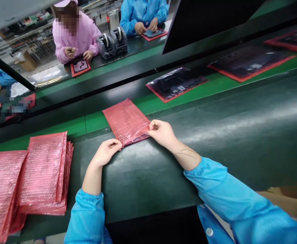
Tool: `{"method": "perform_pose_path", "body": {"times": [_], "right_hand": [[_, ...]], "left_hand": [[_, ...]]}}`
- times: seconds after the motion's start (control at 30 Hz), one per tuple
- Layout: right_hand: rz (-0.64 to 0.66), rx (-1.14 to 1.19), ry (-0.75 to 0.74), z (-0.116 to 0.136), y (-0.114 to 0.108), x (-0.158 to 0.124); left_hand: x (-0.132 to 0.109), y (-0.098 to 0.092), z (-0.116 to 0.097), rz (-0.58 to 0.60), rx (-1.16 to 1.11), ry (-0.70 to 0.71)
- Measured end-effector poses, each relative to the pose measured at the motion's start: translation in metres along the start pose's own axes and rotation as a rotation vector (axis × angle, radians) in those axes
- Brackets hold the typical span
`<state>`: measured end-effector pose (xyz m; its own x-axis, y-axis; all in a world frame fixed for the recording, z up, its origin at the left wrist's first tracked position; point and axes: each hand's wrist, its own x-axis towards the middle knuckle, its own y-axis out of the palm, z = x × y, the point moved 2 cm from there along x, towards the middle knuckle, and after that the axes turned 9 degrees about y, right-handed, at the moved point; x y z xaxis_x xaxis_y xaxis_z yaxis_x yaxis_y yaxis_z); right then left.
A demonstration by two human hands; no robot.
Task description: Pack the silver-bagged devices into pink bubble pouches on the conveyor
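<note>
A red bubble-wrap bag (126, 120) lies partly over the green strip in front of me, its near edge toward my body. My left hand (107, 150) pinches its near left corner. At the near right corner, my right hand (162, 131) is closed on the edge between thumb and fingers. Along the near side a dark strip shows at the bag's mouth; what is inside is mostly hidden. To the left lie two stacks of similar red bubble bags, a nearer stack (3, 189) and one beside it (43, 169).
Beyond the bag, dark flat panels on red sheets lie along the green strip (92, 121), one (177, 83) close by and another (250, 62) farther right. Across the line, a person in pink (76, 37) and one in blue (144, 15) work near tape dispensers (113, 42). A black board (209, 20) hangs upper right.
</note>
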<state>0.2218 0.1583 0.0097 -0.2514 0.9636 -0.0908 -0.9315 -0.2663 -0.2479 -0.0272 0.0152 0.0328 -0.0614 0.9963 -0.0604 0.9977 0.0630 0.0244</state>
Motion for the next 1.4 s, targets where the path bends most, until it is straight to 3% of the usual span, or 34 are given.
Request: {"method": "perform_pose_path", "body": {"times": [0.1, 0.2, 0.3, 0.37, 0.43, 0.5, 0.57, 0.67, 0.73, 0.8, 0.83, 0.93, 1.03, 1.13, 1.27, 1.33, 1.4], "right_hand": [[0.064, -0.047, 0.0, 0.004, 0.009, -0.013], [0.423, 0.015, 0.104, 0.006, 0.023, -0.029], [0.736, 0.065, 0.148, 0.008, 0.029, -0.038], [0.768, 0.144, 0.168, 0.008, 0.028, -0.037], [0.72, 0.205, 0.183, 0.006, 0.026, -0.033], [0.678, 0.196, 0.177, 0.002, 0.026, -0.03], [0.679, 0.128, 0.154, -0.002, 0.03, -0.03], [0.701, 0.013, 0.1, -0.009, 0.036, -0.032], [0.7, -0.022, 0.081, -0.013, 0.039, -0.032], [0.686, -0.023, 0.088, -0.016, 0.04, -0.031], [0.679, -0.016, 0.094, -0.017, 0.04, -0.03], [0.667, 0.017, 0.108, -0.016, 0.041, -0.026], [0.638, 0.066, 0.128, -0.011, 0.045, -0.027], [0.563, 0.122, 0.128, -0.004, 0.05, -0.031], [0.541, 0.121, 0.085, 0.003, 0.047, -0.014], [0.36, 0.049, -0.027, 0.009, 0.025, 0.014], [0.068, -0.037, -0.136, 0.019, -0.014, 0.05]], "left_hand": [[0.002, 0.002, 0.011, -0.277, -0.263, 0.006], [0.007, 0.003, 0.022, -0.488, -0.329, 0.048], [0.003, -0.004, 0.016, -0.529, -0.183, 0.14], [-0.015, -0.013, 0.001, -0.59, -0.098, 0.23], [-0.046, -0.027, -0.022, -0.711, -0.022, 0.316], [-0.086, -0.051, -0.048, -0.856, 0.074, 0.372], [-0.129, -0.087, -0.073, -0.98, 0.154, 0.372], [-0.184, -0.153, -0.104, -1.165, 0.238, 0.29], [-0.21, -0.189, -0.117, -1.228, 0.384, 0.174], [-0.225, -0.206, -0.127, -1.241, 0.691, 0.075], [-0.228, -0.206, -0.131, -1.239, 0.888, 0.079], [-0.213, -0.174, -0.13, -1.154, 1.341, 0.335], [-0.161, -0.119, -0.103, -0.873, 1.295, 0.514], [-0.089, -0.058, -0.056, -0.598, 1.077, 0.482], [-0.014, 0.016, 0.001, -0.395, 1.033, 0.4], [0.004, 0.038, 0.016, -0.311, 1.091, 0.395], [0.012, 0.047, 0.023, -0.235, 1.112, 0.424]]}}
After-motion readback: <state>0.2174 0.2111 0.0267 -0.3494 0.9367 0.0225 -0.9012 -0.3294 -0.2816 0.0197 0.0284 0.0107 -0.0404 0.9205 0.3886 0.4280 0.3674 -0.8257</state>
